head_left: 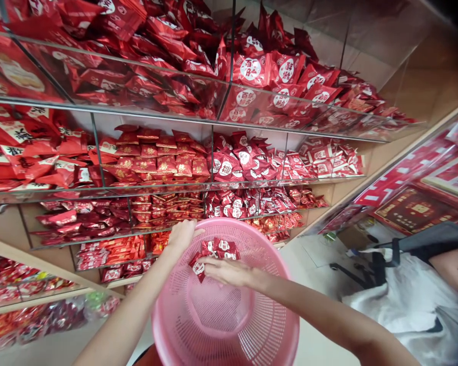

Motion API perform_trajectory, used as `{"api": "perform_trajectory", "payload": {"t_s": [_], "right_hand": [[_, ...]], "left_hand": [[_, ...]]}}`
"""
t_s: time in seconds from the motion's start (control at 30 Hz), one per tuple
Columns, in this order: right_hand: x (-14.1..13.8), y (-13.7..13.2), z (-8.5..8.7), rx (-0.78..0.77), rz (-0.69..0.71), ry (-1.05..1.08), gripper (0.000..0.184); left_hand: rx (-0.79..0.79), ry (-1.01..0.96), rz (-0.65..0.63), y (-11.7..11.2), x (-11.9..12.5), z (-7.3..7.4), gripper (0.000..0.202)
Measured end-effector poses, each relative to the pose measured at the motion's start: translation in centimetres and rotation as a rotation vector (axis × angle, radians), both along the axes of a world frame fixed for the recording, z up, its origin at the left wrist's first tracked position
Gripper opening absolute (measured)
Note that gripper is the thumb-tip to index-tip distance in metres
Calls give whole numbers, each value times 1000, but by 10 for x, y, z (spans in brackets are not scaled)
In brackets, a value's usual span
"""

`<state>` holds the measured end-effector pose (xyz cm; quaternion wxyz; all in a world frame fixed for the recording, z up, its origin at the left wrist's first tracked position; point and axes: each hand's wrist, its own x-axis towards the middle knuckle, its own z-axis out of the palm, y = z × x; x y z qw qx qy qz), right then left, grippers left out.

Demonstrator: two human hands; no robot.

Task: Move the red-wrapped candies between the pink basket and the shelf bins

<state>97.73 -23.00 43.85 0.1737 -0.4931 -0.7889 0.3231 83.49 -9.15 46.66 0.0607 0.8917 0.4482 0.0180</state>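
Note:
A pink plastic basket (267, 300) with perforated sides and a wide rim stands in front of me. My left hand (181, 238) is closed over its far left rim, thumb toward the inside. Inside the basket, my right hand (225, 270) has its fingers closed on a few small red candy packets (220, 249) with white round labels. They are near the far inner wall, above the basket's bottom. The exact number held is hidden by my fingers.
Glass-fronted shelves (152, 117) full of red wrapped packets rise ahead. Bagged goods (53, 320) lie low on the left. On the right are hanging red packs (416, 203), a person in white clothing (408, 300) and a dark chair leg (353, 274) on the floor.

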Motion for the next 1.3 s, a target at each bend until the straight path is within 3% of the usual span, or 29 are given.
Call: {"api": "perform_trajectory", "payload": {"t_s": [0.07,0.13,0.37,0.5,0.7,0.9,1.1,1.3], "right_hand": [[4,6,-5,143,185,-187,41],[9,10,-8,292,284,-331,48],[16,15,-5,538,221,-663,25],[14,17,-5,534,109,-758,21],[3,19,-3,461,-23,-629,16],[-14,32,-1,395,97,-552,34],[-12,42,-10,314,135,-469,25],[-21,45,-3,383,222,-499,14]], "left_hand": [[-10,-2,1,-1,0,1,53],[-13,-1,-8,-1,0,3,51],[13,8,-22,0,1,3,50],[21,11,-19,0,1,2,50],[28,6,-34,-1,0,4,48],[35,-5,-34,0,-1,1,50],[-9,-7,-8,-1,-1,1,50],[-20,1,-2,-2,-2,4,45]]}}
